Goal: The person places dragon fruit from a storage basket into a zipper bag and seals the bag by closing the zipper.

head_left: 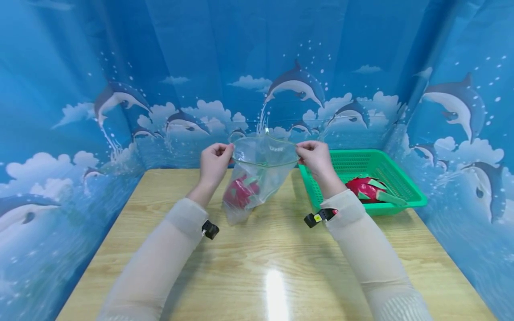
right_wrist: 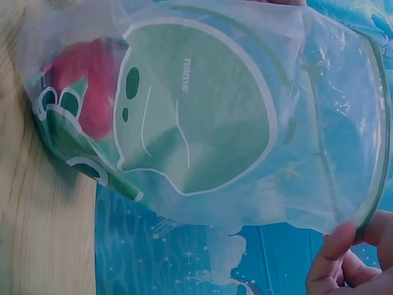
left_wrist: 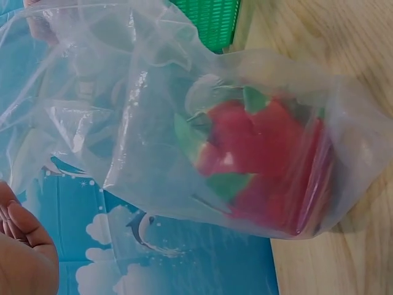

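Observation:
A translucent plastic bag (head_left: 277, 183) with a green rim and a green printed figure hangs between my hands, its mouth spread wide. Inside, near the bottom, lies a red dragon fruit (head_left: 241, 191) with green scales; the left wrist view shows this dragon fruit (left_wrist: 258, 153) through the plastic. My left hand (head_left: 215, 162) pinches the left side of the rim between thumb and fingers. On the opposite side, my right hand (head_left: 316, 158) pinches the rim, and the right wrist view shows its thumb against the green edge. The bag's lower end is at the tabletop.
A green plastic basket (head_left: 405, 178) stands at the table's back right, behind the right forearm. Another dragon fruit (head_left: 366, 189) lies in it. The wooden table (head_left: 241, 263) meets a blue dolphin-print curtain (head_left: 225, 53) at the back, with more curtain at both sides.

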A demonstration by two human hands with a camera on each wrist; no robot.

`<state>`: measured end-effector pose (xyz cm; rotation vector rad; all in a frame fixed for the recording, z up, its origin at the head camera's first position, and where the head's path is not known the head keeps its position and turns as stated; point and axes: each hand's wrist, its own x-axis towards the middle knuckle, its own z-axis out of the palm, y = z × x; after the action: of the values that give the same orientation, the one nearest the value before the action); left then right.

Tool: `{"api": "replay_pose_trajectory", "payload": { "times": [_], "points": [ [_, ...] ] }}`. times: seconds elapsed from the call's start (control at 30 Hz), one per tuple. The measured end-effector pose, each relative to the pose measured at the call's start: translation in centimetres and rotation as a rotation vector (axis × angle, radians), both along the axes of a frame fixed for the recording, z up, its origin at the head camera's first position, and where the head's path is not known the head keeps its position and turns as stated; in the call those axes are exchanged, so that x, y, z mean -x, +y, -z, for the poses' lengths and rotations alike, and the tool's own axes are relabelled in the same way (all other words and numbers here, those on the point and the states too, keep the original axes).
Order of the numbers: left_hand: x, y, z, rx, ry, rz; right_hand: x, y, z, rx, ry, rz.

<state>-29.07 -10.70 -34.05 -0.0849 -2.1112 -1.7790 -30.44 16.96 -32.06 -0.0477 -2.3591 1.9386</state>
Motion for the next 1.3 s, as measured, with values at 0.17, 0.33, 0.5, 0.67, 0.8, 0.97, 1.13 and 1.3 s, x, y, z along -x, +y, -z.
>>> {"api": "replay_pose_trajectory", "payload": {
  "times": [0.17,0.33,0.5,0.67,0.8,0.97,1.13,1.3],
  "points": [
    [0.0,0.2,0.8,0.002,-0.019,0.013,0.0,0.5,0.4,-0.053,-0.004,-0.008],
    [-0.3,0.5,1.8,0.011,-0.039,0.041,0.0,1.0,0.9,-0.100,-0.023,0.001],
    [-0.4,0.9,2.6,0.026,-0.055,0.064,0.1,1.6,1.4,-0.127,-0.050,0.005],
    [-0.5,1.1,3.5,0.031,-0.082,0.079,0.1,2.0,1.9,-0.127,-0.067,-0.008],
    [-0.4,1.3,4.2,0.040,-0.079,0.092,0.1,2.3,2.2,-0.136,-0.064,-0.010],
    [-0.3,1.7,4.9,0.070,-0.081,0.088,0.1,2.7,2.6,-0.152,-0.068,-0.014],
    [-0.2,2.0,5.4,0.110,-0.097,0.070,0.2,3.1,3.1,-0.176,-0.083,-0.018],
    [-0.4,2.1,5.7,0.125,-0.136,0.069,0.3,3.2,3.3,-0.189,-0.093,-0.021]
  ]
}}
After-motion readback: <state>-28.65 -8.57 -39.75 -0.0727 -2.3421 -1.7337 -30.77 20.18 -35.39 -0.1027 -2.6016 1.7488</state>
